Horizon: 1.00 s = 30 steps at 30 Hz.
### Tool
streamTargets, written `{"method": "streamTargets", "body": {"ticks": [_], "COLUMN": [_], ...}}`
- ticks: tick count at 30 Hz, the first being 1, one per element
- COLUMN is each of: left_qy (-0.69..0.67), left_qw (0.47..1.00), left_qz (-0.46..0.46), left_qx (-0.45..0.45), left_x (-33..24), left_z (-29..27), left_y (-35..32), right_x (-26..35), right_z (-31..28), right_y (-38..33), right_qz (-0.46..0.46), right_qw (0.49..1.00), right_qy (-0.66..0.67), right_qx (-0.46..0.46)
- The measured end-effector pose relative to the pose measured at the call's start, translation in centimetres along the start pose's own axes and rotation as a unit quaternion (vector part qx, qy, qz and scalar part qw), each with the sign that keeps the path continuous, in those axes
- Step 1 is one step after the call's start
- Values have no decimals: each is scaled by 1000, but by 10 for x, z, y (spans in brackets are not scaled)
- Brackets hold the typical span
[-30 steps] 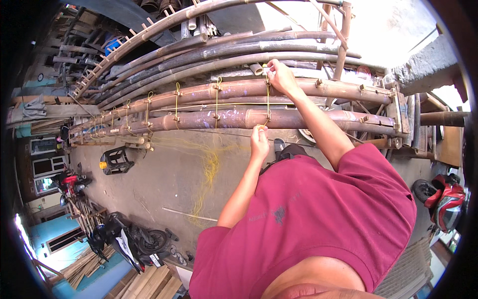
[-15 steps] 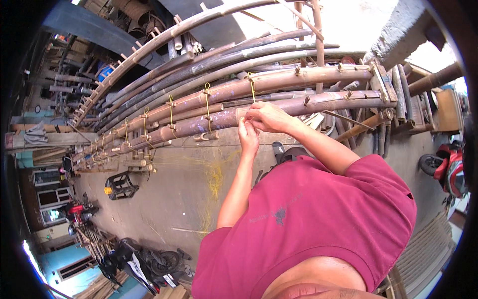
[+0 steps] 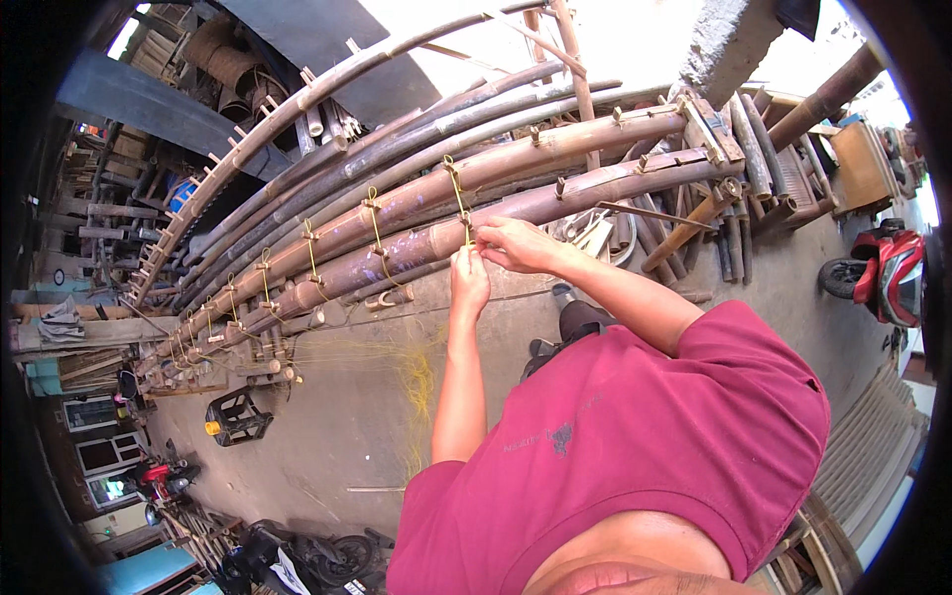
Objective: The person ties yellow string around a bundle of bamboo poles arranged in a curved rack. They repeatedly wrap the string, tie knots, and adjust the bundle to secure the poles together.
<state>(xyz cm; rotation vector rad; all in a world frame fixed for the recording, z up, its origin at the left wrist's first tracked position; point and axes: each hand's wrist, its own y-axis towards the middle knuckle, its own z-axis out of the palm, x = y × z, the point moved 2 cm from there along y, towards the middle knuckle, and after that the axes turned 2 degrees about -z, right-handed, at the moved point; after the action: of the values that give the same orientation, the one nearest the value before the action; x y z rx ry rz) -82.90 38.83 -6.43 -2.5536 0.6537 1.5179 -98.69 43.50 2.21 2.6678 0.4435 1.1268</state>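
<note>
Two long brown bamboo poles run side by side, a far pole (image 3: 575,136) and a near pole (image 3: 595,188), both set with short pegs. Thin yellow cord (image 3: 456,185) spans from a peg on the far pole to a peg (image 3: 466,217) on the near one. Just below that near peg, my left hand (image 3: 470,288) and my right hand (image 3: 523,246) meet with fingertips pinched together. A bit of yellow cord shows at the left fingertips; my right fingers are closed beside it, and what they grip is mostly hidden.
A loose tangle of yellow cord (image 3: 418,382) hangs over the concrete floor. Beyond are stacked dark bamboo poles (image 3: 397,144) and a pegged curved pole (image 3: 283,114). A black plastic container (image 3: 238,416) stands at left; parked motorbikes (image 3: 886,273) are at right and lower left.
Both hands have drawn slightly toward me, off the near pole, uncovering its peg and the cord at it. The whole view has shifted as my head moved.
</note>
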Motion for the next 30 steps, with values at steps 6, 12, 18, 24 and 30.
{"method": "streamTargets", "body": {"ticks": [6,12,18,24,30], "left_qy": [245,201,12,89,90], "left_qw": [967,977,999,995,996], "left_qz": [44,61,32,5,3], "left_qx": [-54,-26,14,40,-6], "left_x": [-88,-159,-179,-172,-167], "left_z": [11,37,81,112,122], "left_y": [-8,12,17,16,7], "right_x": [-30,-100,-204,-246,-240], "right_z": [-12,-69,-134,-130,-131], "right_y": [-21,-5,43,69,78], "right_qz": [179,139,223,256,218], "right_qw": [952,955,946,955,958], "right_qy": [234,178,125,75,92], "right_qx": [-77,-190,-197,-129,-161]}}
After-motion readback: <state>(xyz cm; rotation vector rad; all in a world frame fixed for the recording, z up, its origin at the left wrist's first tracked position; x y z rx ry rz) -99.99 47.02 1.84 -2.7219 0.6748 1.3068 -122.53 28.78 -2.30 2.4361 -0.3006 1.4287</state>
